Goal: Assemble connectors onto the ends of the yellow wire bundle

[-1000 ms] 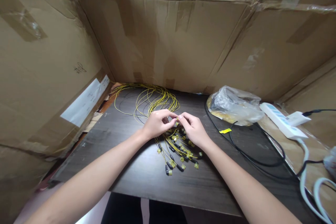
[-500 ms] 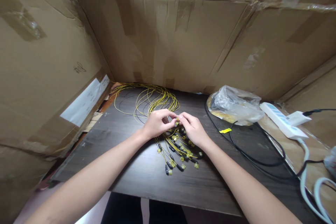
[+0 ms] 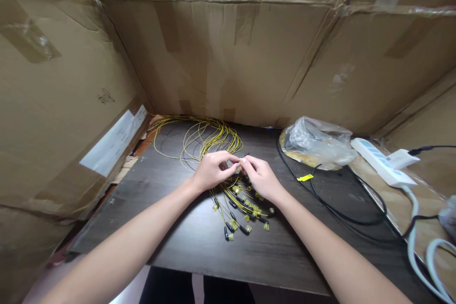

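My left hand (image 3: 214, 168) and my right hand (image 3: 261, 176) meet over the middle of the table, thumbs and forefingers pinched together. Between the fingertips they grip one small cable connector; a dark tip pokes out beyond them, and the fingers cover most of it. Below lies a bundle of thin yellow cables (image 3: 228, 202) ending in black connectors (image 3: 244, 230). Many of these carry small translucent yellow caps (image 3: 249, 228). Farther back the same cables spread in loose yellow loops (image 3: 223, 135).
Cardboard walls (image 3: 213, 57) enclose the dark wooden table (image 3: 185, 247) at the back and sides. A clear plastic bag (image 3: 317, 140) sits at the back right. Beside it are a white power strip (image 3: 383, 161) and a black cable (image 3: 342, 216) with a yellow tag (image 3: 305, 177).
My fingertips have drawn closer together around the small connector, which shows less than before. A dark tip now sticks out above them. The view has shifted slightly.
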